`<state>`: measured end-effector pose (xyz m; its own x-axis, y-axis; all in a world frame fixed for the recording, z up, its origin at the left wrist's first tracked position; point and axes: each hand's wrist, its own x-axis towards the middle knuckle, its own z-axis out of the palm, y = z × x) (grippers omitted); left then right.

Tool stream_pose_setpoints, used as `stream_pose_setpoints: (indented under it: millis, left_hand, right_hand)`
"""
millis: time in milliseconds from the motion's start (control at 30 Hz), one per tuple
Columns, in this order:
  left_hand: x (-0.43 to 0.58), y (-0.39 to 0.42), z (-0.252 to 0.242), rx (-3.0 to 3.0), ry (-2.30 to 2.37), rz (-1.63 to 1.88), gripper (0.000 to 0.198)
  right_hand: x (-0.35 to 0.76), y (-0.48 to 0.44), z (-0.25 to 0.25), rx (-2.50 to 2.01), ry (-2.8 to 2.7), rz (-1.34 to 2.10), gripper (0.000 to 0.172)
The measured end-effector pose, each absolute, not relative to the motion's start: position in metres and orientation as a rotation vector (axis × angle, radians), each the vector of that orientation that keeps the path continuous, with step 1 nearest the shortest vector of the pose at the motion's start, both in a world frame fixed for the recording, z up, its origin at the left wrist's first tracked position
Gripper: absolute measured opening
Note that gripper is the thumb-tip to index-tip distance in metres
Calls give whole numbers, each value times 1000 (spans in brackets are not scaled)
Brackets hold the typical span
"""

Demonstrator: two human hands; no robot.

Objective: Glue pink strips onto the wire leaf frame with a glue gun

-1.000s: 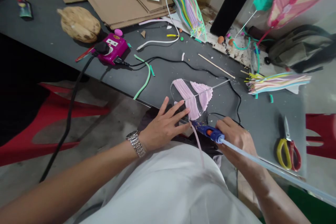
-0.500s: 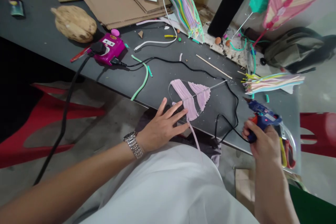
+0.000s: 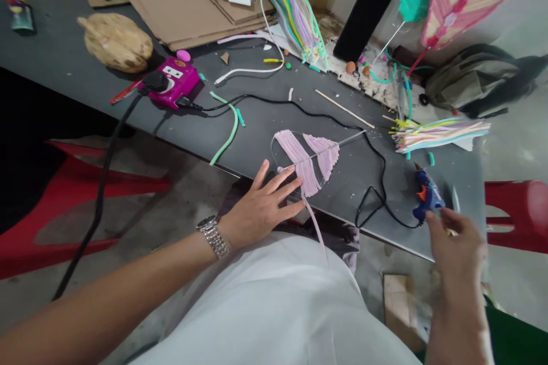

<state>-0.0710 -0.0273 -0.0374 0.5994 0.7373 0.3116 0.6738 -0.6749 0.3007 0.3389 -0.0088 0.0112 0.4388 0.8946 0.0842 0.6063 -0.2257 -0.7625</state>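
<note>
My left hand (image 3: 252, 208), with a steel watch on its wrist, lies with fingers spread at the near edge of a leaf-shaped wire frame (image 3: 327, 151). Lilac strips (image 3: 295, 151) cover parts of this frame, and one loose strip (image 3: 315, 222) hangs over the table edge. On the right, the blue glue gun (image 3: 429, 193) rests on the table, its nozzle pointing away from me. Just beside it, my right hand (image 3: 460, 245) is curled around the scissors; their grey blade (image 3: 455, 199) sticks out past the fingers, and the handles are mostly hidden.
A black cord (image 3: 299, 104) runs from a magenta power socket (image 3: 173, 82) to the glue gun. Bundles of coloured strips (image 3: 440, 132), cardboard (image 3: 171, 0), a phone (image 3: 363, 17) and finished leaf shapes (image 3: 473, 0) are farther back. A thin stick (image 3: 345, 108) lies beyond the frame.
My right hand has let go of the glue gun, which now lies on the table, and has moved right onto the scissors. My left hand stays at the frame.
</note>
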Motion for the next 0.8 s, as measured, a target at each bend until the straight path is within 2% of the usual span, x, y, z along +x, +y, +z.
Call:
stream_pose_setpoints:
  millis: [33,67,100,167,267,533,800]
  left_hand:
    - [-71,-27,-38,2674,1186,625,35]
    - [-72,-27,-39,2680,1184,625,34]
    - [-72,-27,-39,2684,1182,628,34]
    - [-73,-26,-41,2694,1168,640,33]
    - [-73,-25,-42,2708,1144,658,35]
    - [-75,-26,-45,2720,1159,651,35]
    - [-75,-26,-48,2616,1164,661,35]
  right_hand:
    - [323,-15,15,-1923,-1428,170,25]
    - [303,-21,18,-1838,-1660,-5,23]
    - [280,-25,18,-1659,-1914,-36,20]
    - [236,-26,13,-1310,-2342,125,19]
    - [190,-16,-5,-1019,-2631,156,22]
    - [175,5,-21,-805,-2647,83,18]
    - [173,5,-20,-734,-2560,191,17]
